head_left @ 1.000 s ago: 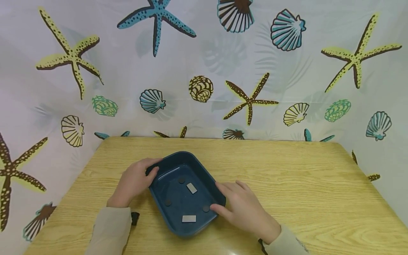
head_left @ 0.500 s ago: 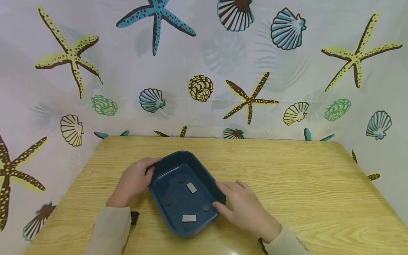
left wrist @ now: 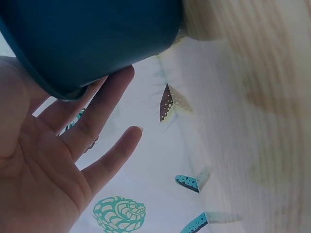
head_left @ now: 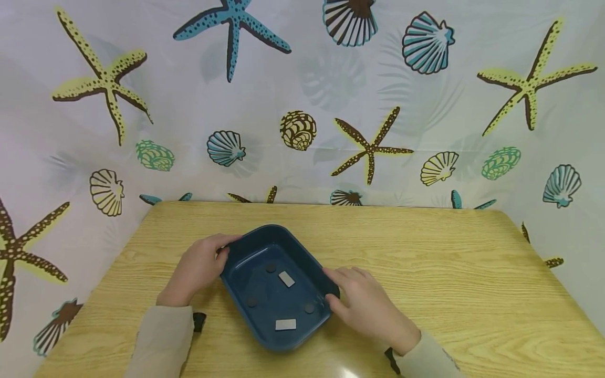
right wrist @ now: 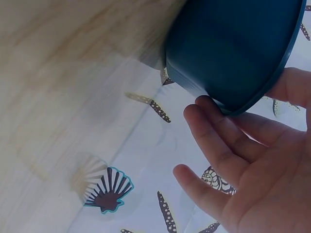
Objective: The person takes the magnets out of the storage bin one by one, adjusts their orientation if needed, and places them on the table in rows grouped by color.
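A dark blue rectangular tub with rounded corners stands turned at an angle on the near middle of the table. Two pale grey rectangular pieces, an upper one and a lower one, lie on its floor among three dark round discs. My left hand grips the rim at the left corner, its fingers outside the wall. At the right corner my right hand holds the rim between thumb and fingers. In the wrist views, several fingers touch the outer wall and stay partly spread.
The wood-grain table runs back to a white curtain printed with starfish and shells. The curtain also rises on the left and right sides. A black strap shows at the left sleeve.
The tub has shifted slightly to the right with its contents, mostly at its right end. My right hand moved right with it. The left hand stays nearly in place; its thumb has lowered a little.
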`<state>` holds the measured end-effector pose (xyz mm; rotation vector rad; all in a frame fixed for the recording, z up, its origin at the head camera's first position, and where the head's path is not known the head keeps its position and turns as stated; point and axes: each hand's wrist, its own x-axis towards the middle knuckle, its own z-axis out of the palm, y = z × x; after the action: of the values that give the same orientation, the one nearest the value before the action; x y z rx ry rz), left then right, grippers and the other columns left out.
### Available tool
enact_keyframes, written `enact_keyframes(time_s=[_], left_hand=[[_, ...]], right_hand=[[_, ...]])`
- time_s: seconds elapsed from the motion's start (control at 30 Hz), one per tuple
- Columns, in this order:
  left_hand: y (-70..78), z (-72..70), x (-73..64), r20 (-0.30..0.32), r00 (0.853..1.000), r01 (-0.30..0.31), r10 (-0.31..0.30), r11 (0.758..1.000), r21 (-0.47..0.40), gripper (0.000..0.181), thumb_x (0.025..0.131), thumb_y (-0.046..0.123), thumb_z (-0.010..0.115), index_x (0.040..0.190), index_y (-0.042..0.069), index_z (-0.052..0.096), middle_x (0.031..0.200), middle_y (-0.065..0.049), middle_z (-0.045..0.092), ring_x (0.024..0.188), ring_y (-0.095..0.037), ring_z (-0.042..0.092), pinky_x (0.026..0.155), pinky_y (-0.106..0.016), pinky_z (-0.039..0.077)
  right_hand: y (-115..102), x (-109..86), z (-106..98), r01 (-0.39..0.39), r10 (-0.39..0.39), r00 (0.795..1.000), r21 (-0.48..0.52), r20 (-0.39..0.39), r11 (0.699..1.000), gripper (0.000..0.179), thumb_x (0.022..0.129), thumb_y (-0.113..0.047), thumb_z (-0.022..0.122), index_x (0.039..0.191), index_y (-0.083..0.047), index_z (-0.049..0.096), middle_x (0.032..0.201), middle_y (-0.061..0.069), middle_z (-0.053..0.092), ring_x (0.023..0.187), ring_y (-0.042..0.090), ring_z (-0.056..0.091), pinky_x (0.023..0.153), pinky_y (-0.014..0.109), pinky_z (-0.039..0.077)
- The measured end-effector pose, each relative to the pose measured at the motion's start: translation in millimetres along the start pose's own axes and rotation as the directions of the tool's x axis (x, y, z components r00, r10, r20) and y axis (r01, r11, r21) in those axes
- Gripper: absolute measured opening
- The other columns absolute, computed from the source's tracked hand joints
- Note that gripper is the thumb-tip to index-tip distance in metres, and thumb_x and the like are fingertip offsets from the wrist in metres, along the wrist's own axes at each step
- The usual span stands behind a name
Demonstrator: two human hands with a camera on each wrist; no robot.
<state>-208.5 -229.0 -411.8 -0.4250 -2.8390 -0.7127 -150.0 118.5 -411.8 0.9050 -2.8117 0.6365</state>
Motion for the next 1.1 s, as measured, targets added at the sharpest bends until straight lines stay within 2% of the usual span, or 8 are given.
enact_keyframes(time_s=[0.2, 0.53, 0.8, 0.93, 1.1], left_hand=[[-1.2, -0.2, -0.4, 0.024, 1.000, 0.018, -0.017, 0.999, -0.045, 0.039, 0.099, -0.001, 0.056, 0.135, 0.008, 0.069, 0.128, -0.020, 0.071, 0.085, -0.022, 0.062, 0.058, -0.027, 0.042], [-1.7, -2.3, -2.6, 0.059, 0.998, 0.021, -0.015, 0.994, -0.103, 0.040, 0.097, 0.000, 0.057, 0.136, 0.009, 0.068, 0.128, -0.018, 0.071, 0.093, -0.025, 0.065, 0.059, -0.025, 0.044], [0.1, -4.8, -3.0, 0.123, 0.992, 0.024, -0.007, 0.990, -0.137, 0.044, 0.098, 0.001, 0.057, 0.140, 0.009, 0.064, 0.127, -0.017, 0.071, 0.091, -0.022, 0.065, 0.059, -0.025, 0.046], [0.0, -4.8, -2.9, 0.170, 0.985, 0.044, -0.017, 0.987, -0.154, 0.047, 0.097, 0.003, 0.057, 0.144, 0.010, 0.061, 0.126, -0.016, 0.072, 0.087, -0.019, 0.064, 0.060, -0.025, 0.048], [1.5, -6.3, -2.7, 0.229, 0.973, 0.072, -0.033, 0.984, -0.164, 0.052, 0.096, 0.005, 0.054, 0.148, 0.010, 0.056, 0.126, -0.022, 0.070, 0.078, -0.017, 0.057, 0.055, -0.026, 0.043]], right_hand=[[4, 0.8, -3, -0.016, 0.016, 1.000, 0.022, -0.003, 1.000, 0.048, 0.094, -0.012, 0.070, 0.140, -0.003, 0.062, 0.128, 0.013, 0.072, 0.120, 0.031, 0.068, 0.111, 0.053, 0.048], [15, 3.8, -4, -0.069, 0.070, 0.998, 0.100, -0.001, 0.993, 0.047, 0.094, -0.008, 0.069, 0.140, -0.004, 0.062, 0.129, 0.012, 0.072, 0.120, 0.030, 0.069, 0.103, 0.050, 0.054], [23, 5.1, -8, -0.107, 0.109, 0.994, 0.132, -0.004, 0.985, 0.044, 0.095, -0.005, 0.065, 0.140, -0.004, 0.062, 0.133, 0.013, 0.071, 0.123, 0.031, 0.068, 0.103, 0.048, 0.055], [26, 5.9, -10, -0.133, 0.135, 0.991, 0.137, -0.011, 0.982, 0.043, 0.096, -0.005, 0.066, 0.139, -0.005, 0.063, 0.132, 0.012, 0.071, 0.120, 0.030, 0.070, 0.101, 0.047, 0.056], [29, 6.1, -10, -0.166, 0.169, 0.986, 0.144, -0.012, 0.976, 0.042, 0.097, -0.006, 0.066, 0.139, -0.007, 0.064, 0.132, 0.010, 0.072, 0.118, 0.027, 0.070, 0.099, 0.046, 0.057]])
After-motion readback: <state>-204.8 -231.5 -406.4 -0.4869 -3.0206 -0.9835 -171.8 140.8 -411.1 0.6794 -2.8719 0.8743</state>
